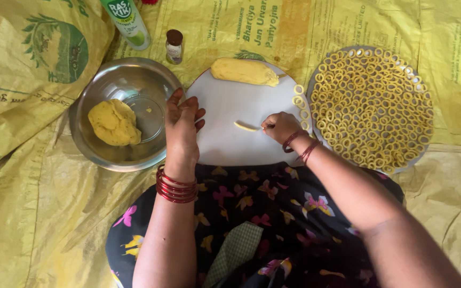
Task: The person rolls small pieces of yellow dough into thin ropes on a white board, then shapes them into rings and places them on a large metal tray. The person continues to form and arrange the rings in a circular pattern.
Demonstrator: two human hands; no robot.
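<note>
The right hand (279, 127) pinches the right end of a short dough strip (246, 127) on the white board (230, 144); the strip runs leftward toward the open, empty left hand (181, 124) resting nearby.

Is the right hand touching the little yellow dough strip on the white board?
Touching: the head view shows the right hand's fingertips pinching the little yellow dough strip's end.

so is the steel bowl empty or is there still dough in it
Not empty. The steel bowl holds one yellow dough lump against its left side; the rest of the bottom shows bare metal.
</note>
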